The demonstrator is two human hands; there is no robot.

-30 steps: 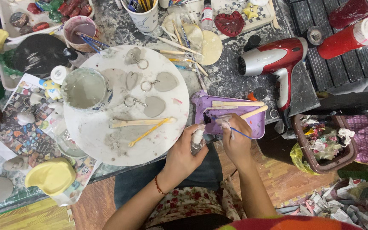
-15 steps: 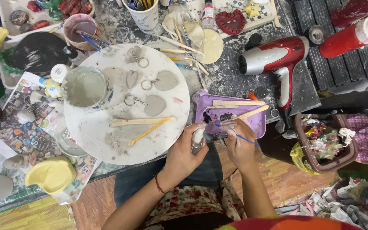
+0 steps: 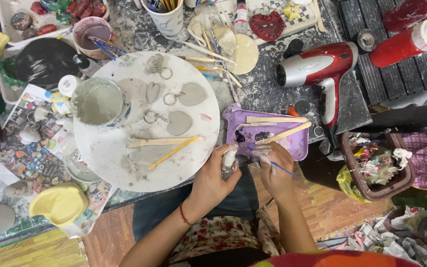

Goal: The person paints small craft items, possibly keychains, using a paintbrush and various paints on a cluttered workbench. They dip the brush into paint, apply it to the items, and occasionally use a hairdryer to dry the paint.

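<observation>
- My left hand [image 3: 212, 177] is wrapped around a small pale clay piece [image 3: 229, 159], holding it just off the front edge of the surface [image 3: 273, 84], beside the purple palette [image 3: 273, 141].
- I judge the piece light, fairly stiff and likely brittle, with a dusty skin that could slip; gripping its lower body, as now, keeps the top free.
- My right hand [image 3: 274, 168] is pinched closed on a thin blue-handled brush [image 3: 277, 168], tip turned toward the piece; the brush is light and a little springy, best held near the ferrule.
- Both forearms come up from the lap, wrists bent inward, the hands near each other.
- The round white board [image 3: 114, 153] with grey heart shapes lies to the left.
</observation>
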